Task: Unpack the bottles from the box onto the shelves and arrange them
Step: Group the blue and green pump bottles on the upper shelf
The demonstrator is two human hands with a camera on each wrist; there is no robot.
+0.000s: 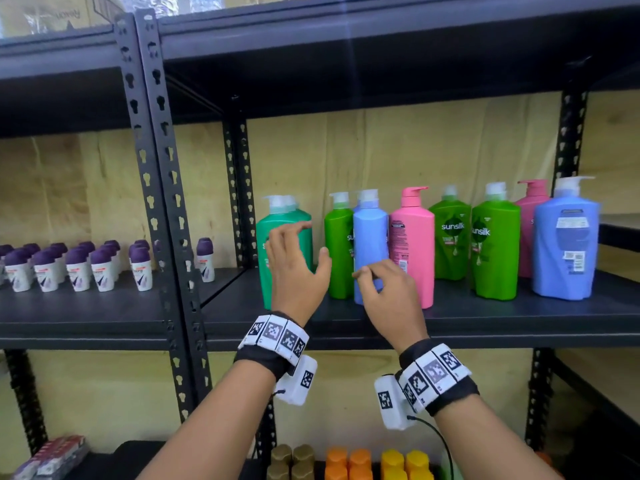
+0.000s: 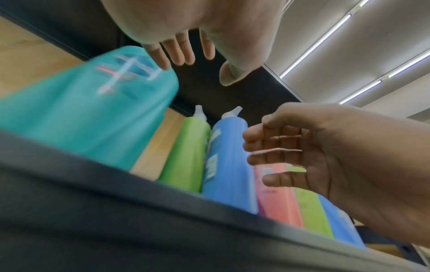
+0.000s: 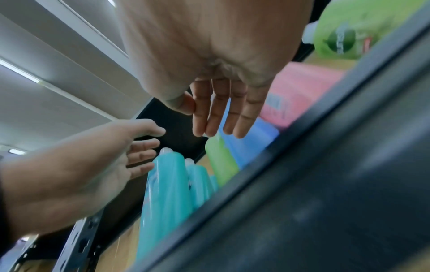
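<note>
A: Report the nearest items.

B: On the lower shelf, at the near edge of the head view, stand brown-capped bottles (image 1: 292,460), orange-capped bottles (image 1: 348,462) and yellow-capped bottles (image 1: 405,462). A flat packet stack (image 1: 52,457) lies at the lower left.

A: Hand status?

B: The left hand (image 1: 298,268) is raised in front of the teal bottle (image 1: 285,251), fingers spread and relaxed, gripping nothing. Contact with the bottle cannot be confirmed. The right hand (image 1: 388,292) is in front of the near blue bottle (image 1: 370,244), fingers loosely bent, thumb beside the index finger, holding nothing.

A: Location of the bottles?

B: They stand upright on the middle shelf (image 1: 485,320). From left to right: teal, a green bottle (image 1: 339,251) just behind the near blue one, a pink bottle (image 1: 414,251), two further green bottles (image 1: 495,251), and a large blue bottle (image 1: 566,247) at the right, with another pink bottle (image 1: 528,216) behind it.

A: Other contents?

B: Purple-capped roll-on bottles (image 1: 79,268) stand in rows on the left shelving bay. A yellowish wall (image 1: 398,147) lies farthest.
</note>
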